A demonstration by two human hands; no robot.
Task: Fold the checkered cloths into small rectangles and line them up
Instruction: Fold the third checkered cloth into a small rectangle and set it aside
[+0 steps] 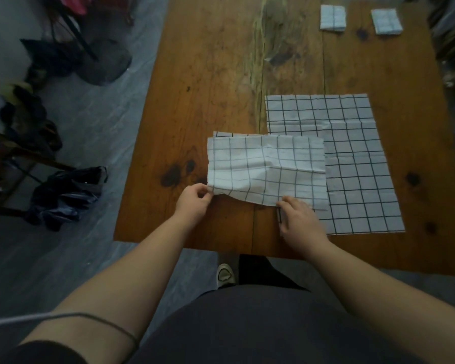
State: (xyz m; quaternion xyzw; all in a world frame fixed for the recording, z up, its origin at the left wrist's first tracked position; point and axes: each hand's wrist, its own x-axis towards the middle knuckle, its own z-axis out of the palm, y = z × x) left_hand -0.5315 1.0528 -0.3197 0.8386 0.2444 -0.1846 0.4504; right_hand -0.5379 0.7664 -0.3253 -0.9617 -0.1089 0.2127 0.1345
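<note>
A white checkered cloth (265, 168), folded over once and rumpled, lies near the front of the wooden table (208, 74). My left hand (193, 202) pinches its near left corner. My right hand (298, 222) grips its near right corner. Its right part overlaps a larger checkered cloth (352, 164) spread flat on the table. Two small folded checkered rectangles (332, 17) (386, 21) lie side by side at the far right of the table.
The table's front edge runs just below my hands. Dark bags and clothes (63, 195) lie on the grey floor to the left, beside a wooden frame (16, 153). A shoe (225, 274) shows under the table edge. Clutter stands at the far right.
</note>
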